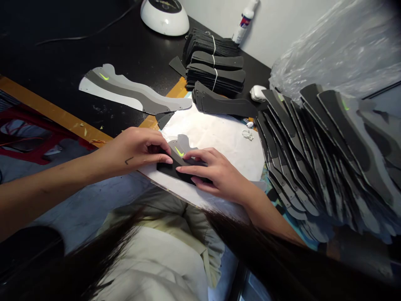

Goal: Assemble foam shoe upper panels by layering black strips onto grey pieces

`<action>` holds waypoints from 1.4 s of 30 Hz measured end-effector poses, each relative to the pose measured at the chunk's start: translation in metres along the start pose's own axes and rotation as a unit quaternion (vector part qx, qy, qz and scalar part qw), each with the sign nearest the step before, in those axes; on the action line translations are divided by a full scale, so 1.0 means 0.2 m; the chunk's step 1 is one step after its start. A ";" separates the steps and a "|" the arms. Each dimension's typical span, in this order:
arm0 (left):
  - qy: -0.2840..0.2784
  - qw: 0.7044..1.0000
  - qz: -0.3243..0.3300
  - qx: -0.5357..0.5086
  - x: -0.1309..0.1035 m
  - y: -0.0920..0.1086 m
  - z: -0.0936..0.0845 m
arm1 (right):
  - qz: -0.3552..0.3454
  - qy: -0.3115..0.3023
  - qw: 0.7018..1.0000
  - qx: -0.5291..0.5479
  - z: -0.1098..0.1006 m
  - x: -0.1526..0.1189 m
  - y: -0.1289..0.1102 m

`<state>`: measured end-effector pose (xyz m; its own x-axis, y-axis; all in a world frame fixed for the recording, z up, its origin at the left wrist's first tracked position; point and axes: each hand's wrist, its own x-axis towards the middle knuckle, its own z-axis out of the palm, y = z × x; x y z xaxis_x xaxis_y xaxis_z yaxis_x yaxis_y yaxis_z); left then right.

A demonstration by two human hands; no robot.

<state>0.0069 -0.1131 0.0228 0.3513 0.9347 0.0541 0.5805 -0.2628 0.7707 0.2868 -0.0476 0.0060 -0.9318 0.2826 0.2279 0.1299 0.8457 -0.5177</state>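
Note:
A grey shoe upper piece with a small yellow-green swoosh lies on the white sheet in front of me. Along its near side runs a black foam-like strip. My left hand is closed, thumb and fingertips pinching at the left end where the piece and strip meet. Spread over the right part is my right hand, its fingers apart and resting on the piece and strip. The right hand covers much of the piece's right end.
Another shoe upper piece lies at the back left. Bundled black strips and loose black strips are behind the white sheet. Many stacked upper pieces fill the right. A white bottle and white domed device stand behind.

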 end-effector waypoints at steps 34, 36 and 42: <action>0.111 0.992 -0.005 0.060 -0.05 -0.07 0.05 | -0.019 -0.080 0.982 -0.167 0.04 0.04 -0.14; 0.138 0.985 0.040 0.094 -0.07 -0.07 0.03 | -0.008 -0.085 0.982 -0.171 0.03 0.05 -0.15; 0.167 0.945 0.138 0.244 -0.20 -0.05 0.08 | 0.014 -0.095 0.983 -0.155 0.05 0.05 -0.16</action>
<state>-0.0021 -0.1523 0.0025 0.3345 0.8163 0.4709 0.7993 -0.5105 0.3171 0.2704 -0.0770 0.0168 -0.9690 0.2433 0.0428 0.2265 0.9442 -0.2391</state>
